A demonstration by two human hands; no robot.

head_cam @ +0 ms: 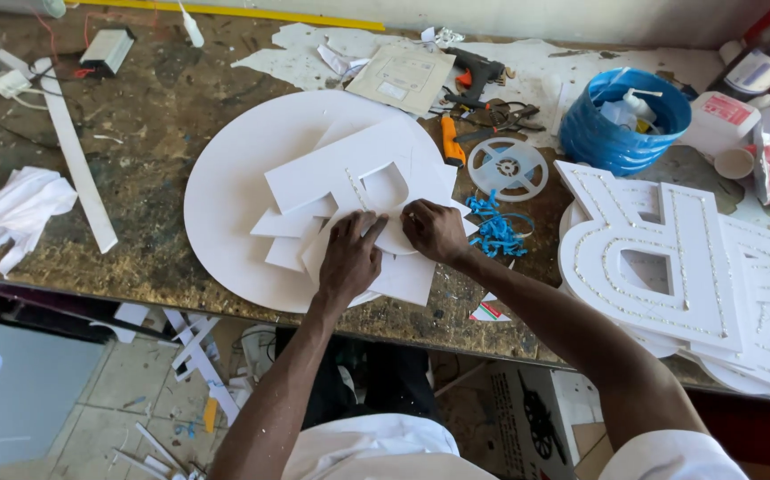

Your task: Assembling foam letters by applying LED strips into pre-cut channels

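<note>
On top of the round white board (225,191) sits a loose pile of white foam letter cutouts (349,173), and both my hands are right on the near edge of that pile. My left hand (349,258) is lying flat with the fingers spread a bit, pressing down on the lower pieces. My right hand (434,231) is just beside it, curled, fingertips pinched together on the edge of the top cutout, where a thin line of little beads or studs runs along. Can't really tell if I'm holding something tiny between the fingers, it's too small to make out. So the pile is under and just ahead of my hands, with the big letter shape fanning away from me.

Just to the right of my right hand there's a tangle of blue ribbon (494,233) and an empty clear spool (508,168) on the bench (136,133). Further right is a stack of finished white letters (669,258) with studded outlines, and behind them a blue tub (621,142). A white cloth (20,209) lies way off on the left.
</note>
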